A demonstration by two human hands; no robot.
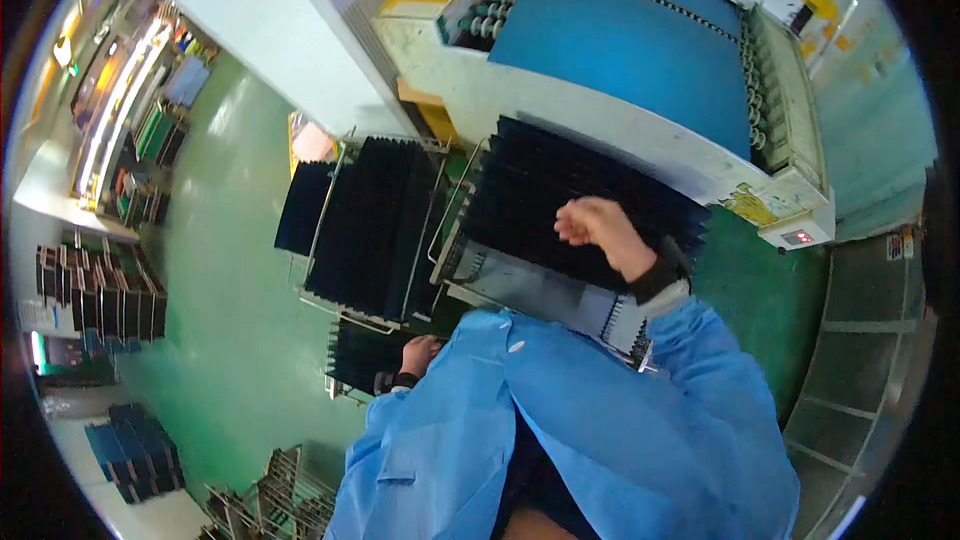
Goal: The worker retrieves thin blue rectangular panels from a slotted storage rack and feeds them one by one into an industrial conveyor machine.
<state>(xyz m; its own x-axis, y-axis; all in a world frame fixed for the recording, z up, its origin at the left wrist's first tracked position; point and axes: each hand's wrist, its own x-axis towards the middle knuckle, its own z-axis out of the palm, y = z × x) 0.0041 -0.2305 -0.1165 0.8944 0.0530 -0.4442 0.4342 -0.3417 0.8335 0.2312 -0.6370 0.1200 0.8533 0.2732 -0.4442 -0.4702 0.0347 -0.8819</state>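
Observation:
My right hand (602,234) hovers over a rack of upright dark panels (540,195) right in front of me. Its fingers are loosely bent and slightly apart, with nothing visible between them. Low on the left, my left hand (419,354) has its fingers curled in beside another rack of dark panels (365,358). What it may hold is hidden. A metal-framed rack (375,215) packed with dark panels stands left of the middle one. The middle rack's near side shows a pale, shiny end plate (530,285).
Beyond the racks is a roller conveyor machine (620,105) carrying large blue sheets (625,45). A white column (285,30) rises at upper left. More racks (100,290) stand on the green floor (225,270) at left. A metal-framed panel (860,360) borders the right.

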